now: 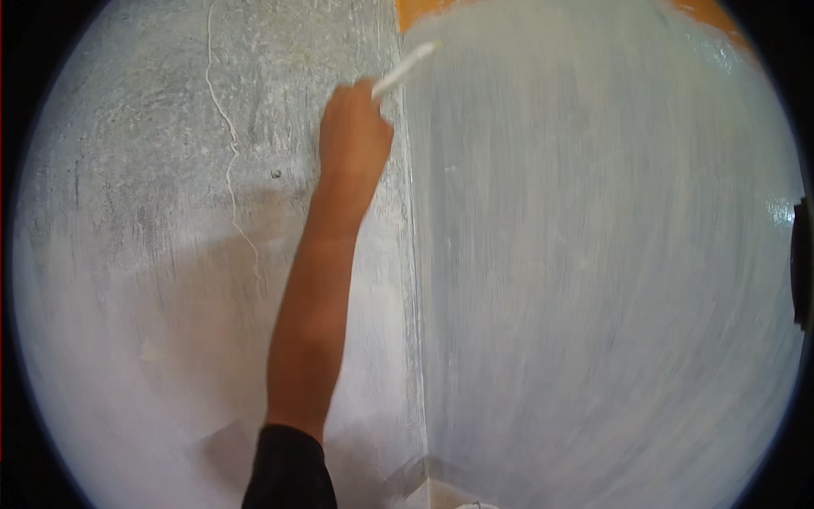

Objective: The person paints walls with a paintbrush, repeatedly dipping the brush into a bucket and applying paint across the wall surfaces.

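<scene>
My left hand (355, 130) is raised near the inside corner of two walls, its back towards me. Its fingers are curled around a slim white tool handle (407, 69). That handle slants up to the right and is slightly blurred; the tool's other end is hidden by the hand. Behind the hand is the left wall (146, 172), mottled grey above and paler below. The right wall (572, 242) bears streaky, pale grey paint with shiny wet spots. An orange painted patch (426, 11) shows at its top. My right hand is out of view.
A thin crack-like line (232, 149) runs down the left wall beside a small wall plug or screw (276, 174). A white rim (477, 506), perhaps of a bucket, shows at the bottom edge. A dark object (802, 264) stands at the right rim.
</scene>
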Tool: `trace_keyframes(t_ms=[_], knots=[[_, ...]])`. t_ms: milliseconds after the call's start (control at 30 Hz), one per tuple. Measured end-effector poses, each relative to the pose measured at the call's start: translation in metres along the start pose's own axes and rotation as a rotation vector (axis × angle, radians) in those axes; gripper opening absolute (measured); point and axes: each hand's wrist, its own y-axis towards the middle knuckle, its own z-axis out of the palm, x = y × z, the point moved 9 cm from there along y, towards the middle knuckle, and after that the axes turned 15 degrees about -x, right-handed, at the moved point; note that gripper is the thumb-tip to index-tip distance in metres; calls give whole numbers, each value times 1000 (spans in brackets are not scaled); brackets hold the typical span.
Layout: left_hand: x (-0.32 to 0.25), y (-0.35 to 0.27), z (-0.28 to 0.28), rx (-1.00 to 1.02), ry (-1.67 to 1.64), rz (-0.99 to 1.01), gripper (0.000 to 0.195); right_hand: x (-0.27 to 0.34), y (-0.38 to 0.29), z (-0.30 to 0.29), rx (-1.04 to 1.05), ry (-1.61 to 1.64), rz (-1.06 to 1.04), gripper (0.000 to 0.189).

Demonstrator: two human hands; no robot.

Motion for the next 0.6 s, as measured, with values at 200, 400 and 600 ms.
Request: trace_keyframes(t_ms=[200, 400, 600], knots=[[9, 93, 48, -163, 94, 146, 29, -33, 1, -4, 30, -42, 67, 33], [9, 52, 75, 8, 107, 82, 41, -32, 5, -4, 33, -29, 59, 35], [19, 24, 52, 131, 80, 172, 38, -43, 17, -10, 29, 3, 109, 33]])
